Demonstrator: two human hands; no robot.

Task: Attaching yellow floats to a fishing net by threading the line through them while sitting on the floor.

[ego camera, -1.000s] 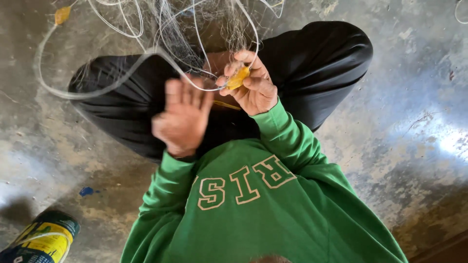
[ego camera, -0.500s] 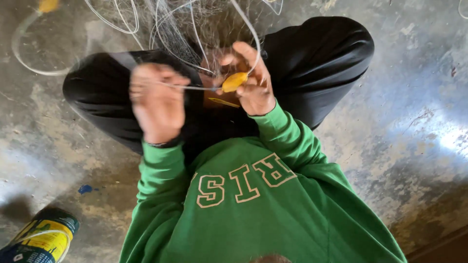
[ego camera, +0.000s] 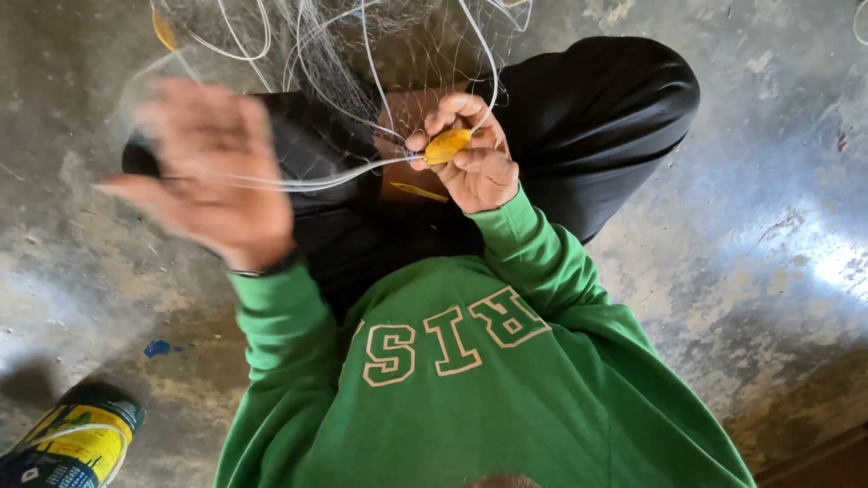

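I sit cross-legged on a concrete floor in a green sweatshirt and black trousers. My right hand (ego camera: 472, 158) pinches a small yellow float (ego camera: 447, 145) tied to a white cord (ego camera: 334, 172). My left hand (ego camera: 212, 176) is blurred with motion at the left, fingers spread, and the white cord runs from the float across to it. I cannot tell whether its fingers grip the cord. A fine fishing net (ego camera: 362, 45) with white lines hangs over my knees at the top. A second yellow float (ego camera: 165, 32) shows at the upper left.
A yellow and black can (ego camera: 68, 443) lies at the bottom left on the stained concrete floor (ego camera: 768, 226). A small blue scrap (ego camera: 156, 348) lies near it. A flat yellow sliver (ego camera: 418, 192) rests on my lap below the right hand.
My left hand has swept out to the left, away from my right hand, drawing the white cord taut across my lap. My right hand has stayed on the yellow float.
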